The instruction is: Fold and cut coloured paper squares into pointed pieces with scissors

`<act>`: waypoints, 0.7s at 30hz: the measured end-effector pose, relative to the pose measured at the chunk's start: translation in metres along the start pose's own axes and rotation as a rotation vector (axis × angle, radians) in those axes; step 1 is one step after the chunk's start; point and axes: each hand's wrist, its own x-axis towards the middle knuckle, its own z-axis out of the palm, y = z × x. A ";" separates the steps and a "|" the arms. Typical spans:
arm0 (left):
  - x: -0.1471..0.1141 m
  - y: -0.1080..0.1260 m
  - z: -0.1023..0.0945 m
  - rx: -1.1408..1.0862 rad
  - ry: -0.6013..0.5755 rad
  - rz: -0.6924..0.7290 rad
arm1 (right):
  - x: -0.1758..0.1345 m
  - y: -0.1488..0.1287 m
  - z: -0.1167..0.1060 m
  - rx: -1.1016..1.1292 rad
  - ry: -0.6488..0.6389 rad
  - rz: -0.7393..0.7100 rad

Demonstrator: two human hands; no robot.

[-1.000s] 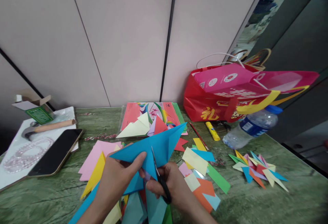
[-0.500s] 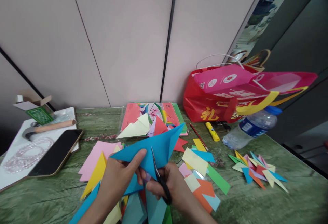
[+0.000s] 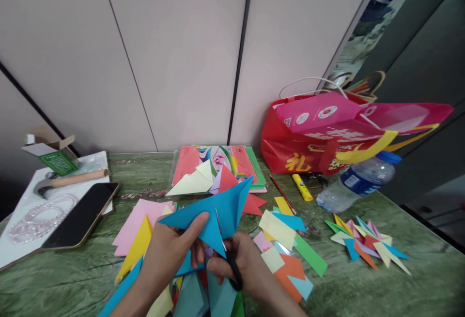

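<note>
Well in from the right edge of the tabletop [image 3: 348,295], blue paper [image 3: 198,214] is pinched by the left hand [image 3: 178,242]; scissors [image 3: 235,274] are gripped by the right hand [image 3: 245,259]. Nearer that edge, a gap is left between scraps [image 3: 288,269] and paper star [image 3: 370,242].

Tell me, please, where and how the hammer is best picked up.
I would probably take the hammer by its wooden handle, coming from the right and above: the straight handle's free end points right, away from the curved metal head, while the phone lies on the near side.
</note>
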 end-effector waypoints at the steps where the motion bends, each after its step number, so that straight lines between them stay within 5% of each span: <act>1: 0.000 0.000 0.000 -0.001 0.015 0.007 | 0.000 0.000 0.000 0.026 -0.007 -0.004; 11: 0.005 -0.004 -0.004 -0.059 0.241 0.049 | -0.002 0.002 0.000 0.088 -0.030 0.067; 16: 0.004 -0.003 -0.002 -0.047 0.248 -0.002 | -0.002 0.002 -0.001 0.113 -0.064 -0.007; 21: 0.001 -0.004 -0.001 -0.029 0.135 -0.030 | 0.000 0.003 -0.003 0.138 -0.091 -0.056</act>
